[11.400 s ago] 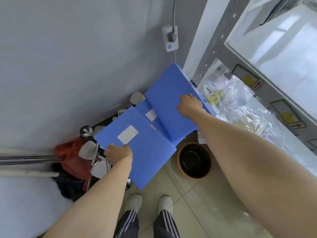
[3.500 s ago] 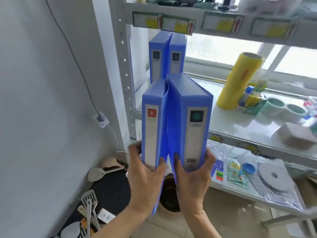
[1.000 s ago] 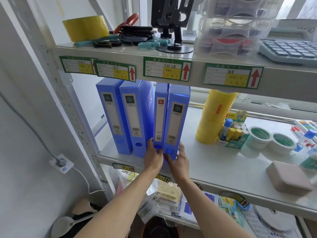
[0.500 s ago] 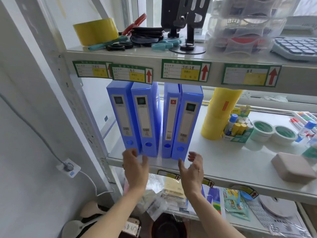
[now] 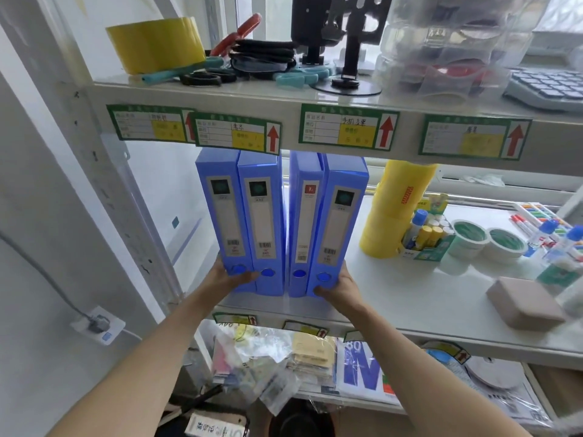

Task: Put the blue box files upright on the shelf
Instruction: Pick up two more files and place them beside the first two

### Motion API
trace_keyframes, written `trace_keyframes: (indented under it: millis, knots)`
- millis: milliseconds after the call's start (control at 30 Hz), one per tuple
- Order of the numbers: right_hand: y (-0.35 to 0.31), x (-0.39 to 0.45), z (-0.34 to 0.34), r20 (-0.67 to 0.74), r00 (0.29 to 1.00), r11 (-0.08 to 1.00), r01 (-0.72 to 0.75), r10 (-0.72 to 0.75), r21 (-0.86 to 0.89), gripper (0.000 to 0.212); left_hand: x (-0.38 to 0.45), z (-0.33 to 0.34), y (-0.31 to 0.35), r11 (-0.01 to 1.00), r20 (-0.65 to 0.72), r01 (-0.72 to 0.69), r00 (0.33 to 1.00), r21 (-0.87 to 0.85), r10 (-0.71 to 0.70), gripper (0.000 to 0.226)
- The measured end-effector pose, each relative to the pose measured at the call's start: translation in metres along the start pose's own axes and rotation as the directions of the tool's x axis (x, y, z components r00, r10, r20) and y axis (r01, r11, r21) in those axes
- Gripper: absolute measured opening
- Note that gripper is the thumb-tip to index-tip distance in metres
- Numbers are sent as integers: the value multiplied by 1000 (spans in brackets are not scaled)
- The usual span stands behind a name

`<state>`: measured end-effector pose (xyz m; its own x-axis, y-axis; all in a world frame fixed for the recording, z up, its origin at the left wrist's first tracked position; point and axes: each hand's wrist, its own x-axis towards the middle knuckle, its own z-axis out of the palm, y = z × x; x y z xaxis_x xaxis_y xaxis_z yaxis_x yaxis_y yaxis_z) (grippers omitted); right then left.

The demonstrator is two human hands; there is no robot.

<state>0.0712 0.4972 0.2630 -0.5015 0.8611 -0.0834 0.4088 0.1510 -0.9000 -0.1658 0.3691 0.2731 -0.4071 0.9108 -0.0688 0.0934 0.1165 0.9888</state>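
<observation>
Several blue box files stand upright, spines out, at the left end of the middle shelf (image 5: 410,298). The leftmost file (image 5: 220,222) and its neighbour (image 5: 263,222) form one pair. A narrow gap separates them from a thinner file (image 5: 304,222) and the rightmost file (image 5: 339,228). My left hand (image 5: 225,277) cups the lower left corner of the leftmost file, thumb on its spine. My right hand (image 5: 339,287) cups the lower right corner of the rightmost file. Both hands press in on the row from outside.
Stacked yellow tape rolls (image 5: 394,209) stand just right of the files, then a box of glue sticks (image 5: 424,234), tape rings (image 5: 470,238) and a tan block (image 5: 523,305). The upper shelf (image 5: 284,99) sits just above the file tops. A grey upright (image 5: 104,159) borders the left.
Half a second ago both hands hovered open below the shelf edge. They have risen and now clasp the outer bottom corners of the row of files.
</observation>
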Motion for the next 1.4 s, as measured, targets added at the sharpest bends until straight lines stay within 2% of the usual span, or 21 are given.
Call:
trace_keyframes:
  millis: [100,233,467,600,700,833,1067,1400]
  knots:
    - [-1,0,0,35,999,1000,17,-16,-27,79,-2,11,1,1000,-15,0,1000,9,0,83]
    - [2,2,4,10,999,999,-35,35,31,67,-6,22,1,999,-26,-25,999,30,26,81]
    - [6,1,5,-25,1000,997,-15,14,-71,75,0,24,-3,997,-108,-60,992,43,64,80]
    - [1,-5,15,-113,993,988,14,-31,-153,71,5,18,-7,995,-152,-54,986,82,66,81]
    - [-2,-8,22,-150,988,983,19,-47,-184,73,9,14,-7,994,-139,-51,988,95,64,81]
    - [-4,-6,20,-120,993,989,-2,-16,-145,73,9,12,-7,995,-113,-51,992,91,61,80]
    - [-3,-8,14,-95,995,998,5,-10,-56,83,9,10,-5,996,-108,-27,994,82,36,79]
    - [-11,-10,0,-71,997,997,-18,12,-79,107,2,3,-1,993,-111,-12,994,114,25,80]
